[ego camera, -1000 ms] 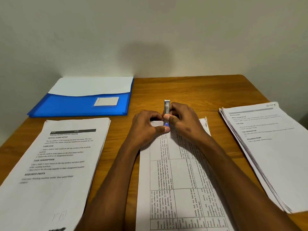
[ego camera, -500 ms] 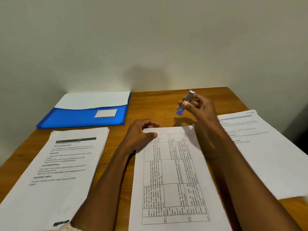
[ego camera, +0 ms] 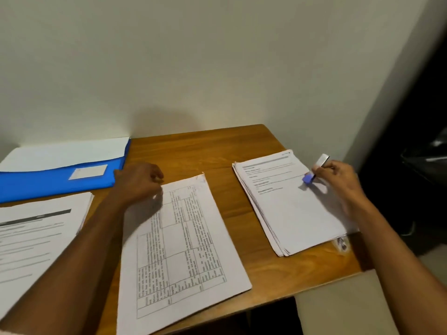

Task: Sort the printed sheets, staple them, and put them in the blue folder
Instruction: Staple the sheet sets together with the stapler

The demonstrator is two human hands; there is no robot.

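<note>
A set of sheets printed with a table lies in the middle of the wooden table. My left hand rests on its top left corner with fingers curled. My right hand holds a small silver and blue stapler just above the top right of the right-hand pile of printed sheets. The blue folder lies at the back left with white paper showing in it. Another pile of printed sheets sits at the front left.
The table stands against a pale wall. Its right edge lies just past the right-hand pile, with a dark gap and dark objects beyond. A pale surface shows below the table's front right corner.
My right hand carried the stapler from the top of the middle sheets over to the right-hand pile. My left hand stayed on the middle sheets. The camera turned right.
</note>
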